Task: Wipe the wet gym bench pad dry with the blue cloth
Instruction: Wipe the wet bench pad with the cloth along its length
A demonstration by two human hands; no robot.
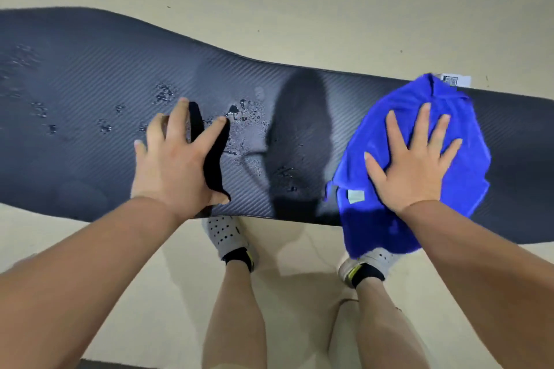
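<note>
Wet pad (90, 69) is being wiped: flat right hand (413, 165) pressing cloth (467, 183) near the right end, spread left hand (177, 162) bracing, middle droplets (245, 117) likely needing a leftward pass.

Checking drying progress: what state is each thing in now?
bench pad: wet, droplets across its middle and left
blue cloth: spread on the pad's right part, draped over the near edge
left hand: resting flat on the pad
right hand: pressing flat on the cloth
</note>
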